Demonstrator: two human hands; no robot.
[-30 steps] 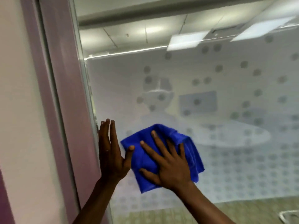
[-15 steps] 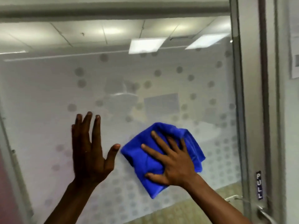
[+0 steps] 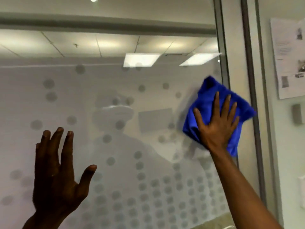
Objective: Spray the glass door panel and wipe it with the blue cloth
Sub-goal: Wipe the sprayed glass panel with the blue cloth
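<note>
**Blue cloth pressed to frosted door glass, right edge of the panel**

From my remote seat I see the right hand laid flat, fingers spread wide, on a crumpled blue cloth, pinning it against the glass door panel. The cloth sits high on the right side of the panel, and its outer corner overlaps the grey metal door frame that runs top to bottom there. The palm covers the cloth's lower middle; blue folds stick out above the fingertips and below the wrist.

The left hand is low on the left, well apart from the cloth, open with the fingers upright and close together and the thumb angled out. It holds nothing. I cannot tell from here whether its palm touches the glass or hangs just in front of it.

The panel is frosted and printed with grey dots, scattered thinly near the top and packed in rows toward the bottom. Ceiling light panels show in the clear upper strip of the glass, above the frosting. Right of the frame, on the wall, hangs a printed paper notice, with a small grey wall fixture just beneath it.
</note>
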